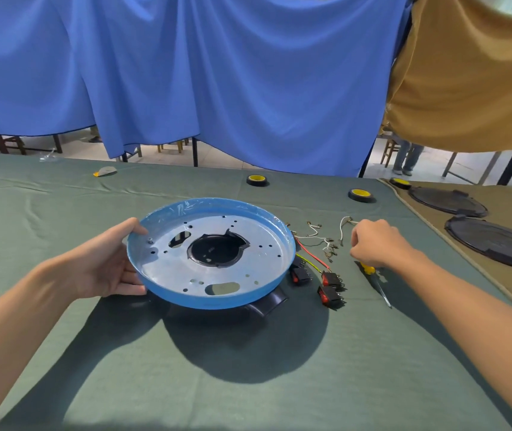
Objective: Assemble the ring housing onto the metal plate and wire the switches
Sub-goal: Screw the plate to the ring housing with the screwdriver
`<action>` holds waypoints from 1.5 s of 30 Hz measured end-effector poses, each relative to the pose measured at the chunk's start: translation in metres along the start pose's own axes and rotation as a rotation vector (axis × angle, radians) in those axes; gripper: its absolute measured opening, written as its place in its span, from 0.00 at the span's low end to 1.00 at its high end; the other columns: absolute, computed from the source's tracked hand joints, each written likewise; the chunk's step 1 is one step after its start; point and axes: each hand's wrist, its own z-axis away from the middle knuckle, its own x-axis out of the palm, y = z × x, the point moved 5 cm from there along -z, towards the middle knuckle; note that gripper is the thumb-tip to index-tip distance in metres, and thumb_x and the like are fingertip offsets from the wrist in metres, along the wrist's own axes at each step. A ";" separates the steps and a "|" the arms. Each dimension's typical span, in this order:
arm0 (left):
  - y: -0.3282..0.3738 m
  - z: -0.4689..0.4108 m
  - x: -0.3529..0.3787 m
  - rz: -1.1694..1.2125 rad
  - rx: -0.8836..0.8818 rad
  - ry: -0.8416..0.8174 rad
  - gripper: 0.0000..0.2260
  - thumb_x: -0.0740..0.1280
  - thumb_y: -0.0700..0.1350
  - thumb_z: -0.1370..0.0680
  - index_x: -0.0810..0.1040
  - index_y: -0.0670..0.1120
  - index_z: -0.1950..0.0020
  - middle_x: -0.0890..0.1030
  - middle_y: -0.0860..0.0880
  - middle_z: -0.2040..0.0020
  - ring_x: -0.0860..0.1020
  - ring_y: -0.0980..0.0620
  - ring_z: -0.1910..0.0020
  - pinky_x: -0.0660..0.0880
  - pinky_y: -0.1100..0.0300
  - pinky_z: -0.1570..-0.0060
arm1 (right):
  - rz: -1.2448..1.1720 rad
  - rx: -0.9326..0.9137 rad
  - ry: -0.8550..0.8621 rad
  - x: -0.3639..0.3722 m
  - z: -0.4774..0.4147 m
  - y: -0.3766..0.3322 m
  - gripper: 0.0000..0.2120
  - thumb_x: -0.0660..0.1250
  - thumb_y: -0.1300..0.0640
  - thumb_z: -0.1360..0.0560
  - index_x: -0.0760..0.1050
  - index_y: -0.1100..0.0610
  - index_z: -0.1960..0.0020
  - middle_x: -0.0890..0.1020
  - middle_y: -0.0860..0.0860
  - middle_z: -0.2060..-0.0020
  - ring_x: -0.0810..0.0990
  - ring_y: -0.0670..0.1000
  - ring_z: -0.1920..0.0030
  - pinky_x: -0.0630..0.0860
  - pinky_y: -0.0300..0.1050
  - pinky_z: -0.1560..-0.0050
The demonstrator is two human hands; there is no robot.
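Gripping the plate (167, 272) by its left rim, your left hand (114, 262) holds it tilted over the housing (271, 301) on the worktop (248, 368). Your right hand (376, 244) curls its fingers (362, 244) beside the wires (313, 241), grasp unclear, the switches (330, 283) nearby.

Blue rim on the plate (211, 303), a silver-grey face speckled with dark holes, and the black ring housing (217, 251) shows at its centre. At three o'clock there are black switches (330, 279) with red rockers, wires (313, 256) in red, white and yellow-green, and a yellow-handled screwdriver (368, 270). The tablecloth (248, 384) is dull green. At twelve o'clock sit black-and-yellow tape rolls (257, 180), with a blue curtain (217, 73) beyond.
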 end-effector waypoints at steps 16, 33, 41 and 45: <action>-0.004 0.008 0.025 0.034 -0.015 -0.170 0.30 0.70 0.56 0.35 0.77 0.37 0.41 0.77 0.39 0.49 0.78 0.41 0.60 0.82 0.51 0.59 | -0.219 0.009 0.167 -0.044 0.003 -0.031 0.15 0.68 0.55 0.28 0.74 0.56 0.43 0.79 0.56 0.52 0.77 0.58 0.51 0.70 0.46 0.58; 0.002 -0.007 0.012 -0.095 -0.014 -0.374 0.56 0.69 0.76 0.40 0.71 0.31 0.32 0.79 0.32 0.44 0.82 0.38 0.48 0.80 0.47 0.50 | -1.171 -0.657 -0.013 -0.084 0.046 -0.226 0.10 0.66 0.66 0.23 0.72 0.58 0.43 0.78 0.57 0.56 0.84 0.61 0.57 0.83 0.55 0.55; 0.005 -0.020 0.016 -0.084 0.032 -0.354 0.53 0.73 0.72 0.40 0.72 0.31 0.32 0.71 0.27 0.34 0.76 0.36 0.42 0.81 0.50 0.49 | -1.089 -0.772 0.204 -0.081 0.044 -0.251 0.09 0.67 0.63 0.23 0.70 0.57 0.45 0.78 0.54 0.56 0.85 0.57 0.58 0.83 0.56 0.55; 0.001 -0.023 0.015 -0.046 0.032 -0.356 0.51 0.72 0.72 0.37 0.73 0.30 0.34 0.71 0.26 0.34 0.75 0.36 0.42 0.81 0.50 0.50 | -1.052 -0.808 0.218 -0.077 0.043 -0.256 0.10 0.67 0.62 0.23 0.70 0.56 0.44 0.79 0.51 0.57 0.85 0.55 0.59 0.82 0.56 0.54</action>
